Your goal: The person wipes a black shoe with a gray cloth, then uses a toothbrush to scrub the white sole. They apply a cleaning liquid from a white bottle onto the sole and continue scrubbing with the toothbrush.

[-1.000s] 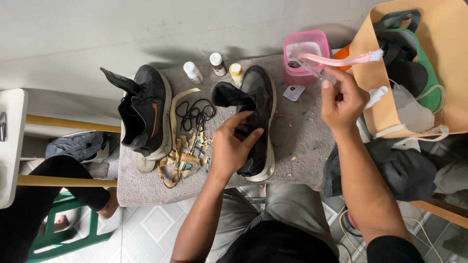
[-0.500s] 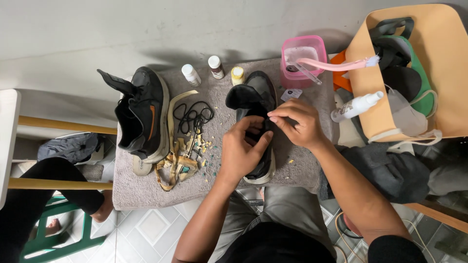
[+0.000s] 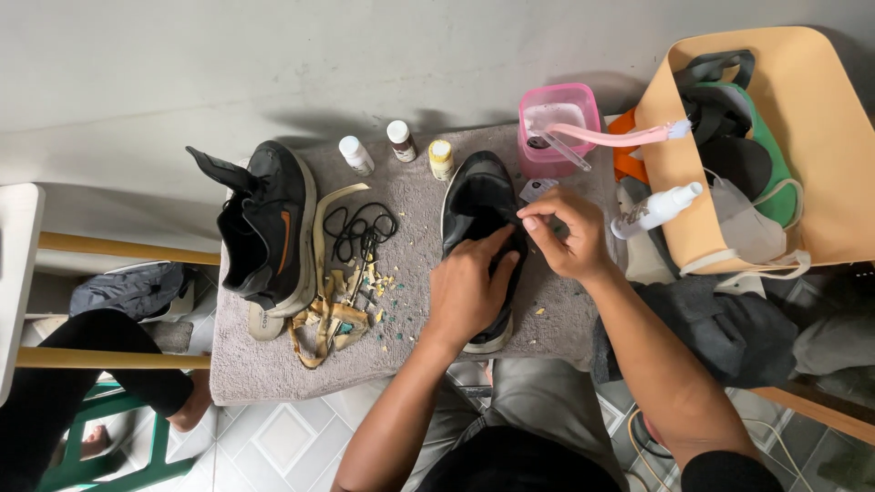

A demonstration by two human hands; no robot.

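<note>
A black shoe (image 3: 478,196) with a white sole lies on a grey towel (image 3: 273,364) in front of me. My left hand (image 3: 468,287) presses down on its middle and grips it. My right hand (image 3: 567,232) pinches at the shoe's right edge with fingertips together; what it pinches is too small to see. A second black shoe (image 3: 269,228) with an orange mark stands to the left, tongue pulled out. Black laces (image 3: 360,228) and torn yellowish strips (image 3: 333,310) lie between the two shoes.
Three small bottles (image 3: 399,150) stand at the towel's far edge. A pink tub (image 3: 558,114) with a pink brush across it sits behind the shoe. A tan bag (image 3: 802,155) holding dark items and a white spray bottle (image 3: 654,210) is at right. Another person's leg (image 3: 82,383) is at lower left.
My right hand has come down from the pink brush to the shoe's right edge. The left hand has stayed on the shoe, which now lies with its opening turned away.
</note>
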